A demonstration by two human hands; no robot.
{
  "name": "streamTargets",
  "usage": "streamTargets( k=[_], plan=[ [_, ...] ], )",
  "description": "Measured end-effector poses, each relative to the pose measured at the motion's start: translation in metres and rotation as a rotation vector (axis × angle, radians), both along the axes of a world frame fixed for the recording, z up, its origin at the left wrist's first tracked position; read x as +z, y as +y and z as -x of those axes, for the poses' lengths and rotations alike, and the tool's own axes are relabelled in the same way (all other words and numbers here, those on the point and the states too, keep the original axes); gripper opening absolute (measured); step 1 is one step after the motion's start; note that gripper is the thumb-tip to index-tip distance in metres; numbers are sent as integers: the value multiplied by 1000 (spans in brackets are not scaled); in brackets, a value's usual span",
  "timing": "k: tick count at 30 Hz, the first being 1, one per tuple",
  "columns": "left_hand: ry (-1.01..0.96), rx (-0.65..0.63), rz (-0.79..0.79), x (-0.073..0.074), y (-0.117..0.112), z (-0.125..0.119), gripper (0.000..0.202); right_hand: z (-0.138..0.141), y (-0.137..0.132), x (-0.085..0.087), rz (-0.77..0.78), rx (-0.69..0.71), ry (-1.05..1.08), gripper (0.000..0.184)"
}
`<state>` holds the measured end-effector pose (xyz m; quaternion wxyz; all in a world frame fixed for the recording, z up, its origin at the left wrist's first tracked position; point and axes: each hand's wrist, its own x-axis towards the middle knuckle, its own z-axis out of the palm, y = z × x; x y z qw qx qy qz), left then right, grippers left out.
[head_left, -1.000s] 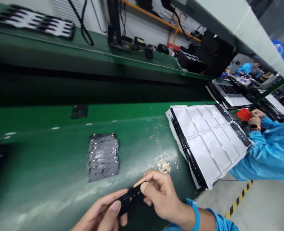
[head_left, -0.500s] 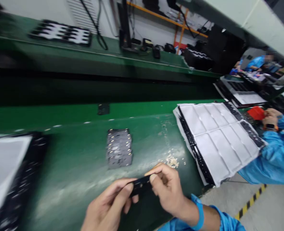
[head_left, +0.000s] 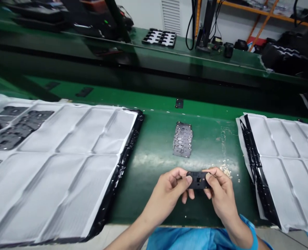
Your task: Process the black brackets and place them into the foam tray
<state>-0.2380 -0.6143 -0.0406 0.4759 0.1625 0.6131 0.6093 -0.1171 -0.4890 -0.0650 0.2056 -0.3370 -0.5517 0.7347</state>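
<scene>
Between my two hands is a flat black plate (head_left: 198, 180) with a square hole in its middle, its broad face toward me. My left hand (head_left: 172, 187) pinches its left end with thumb and fingers. At the opposite end my right hand (head_left: 221, 189) pinches it the same way. Beyond the hands, several similar dark plates (head_left: 182, 140) lie overlapped in a column on the green bench. Farther back lies a single small dark plate (head_left: 179, 103). Tiny pale bits (head_left: 225, 171) are scattered just past my right hand.
A large white-lined tray (head_left: 73, 158) with dividers fills the left side; several dark plates (head_left: 18, 130) lie in its far-left pockets. Another white tray (head_left: 292, 149) stands at the right. A raised green shelf (head_left: 143, 52) runs along the back, bearing a small black-and-white tray (head_left: 159, 37).
The view has swung left, bringing the left tray fully in. The black plate, seen nearly edge-on before, now shows its broad face; both hands still grip it.
</scene>
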Motion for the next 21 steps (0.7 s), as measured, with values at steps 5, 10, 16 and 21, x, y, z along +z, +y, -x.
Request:
streamTargets(
  k=[5,10,16,21],
  plan=[
    [63,-13,87,8,-2,13,34,6,-2,3,-66,33,-26,35],
    [164,38,139,9,0,21,26,5,-9,2,-238,81,-41,27],
    [91,24,163,5,-2,30,25,5,-13,-5,-383,140,-23,22],
    [334,-71,220,-2,-1,61,30,11,-11,-14,-394,213,-88,30]
  ],
)
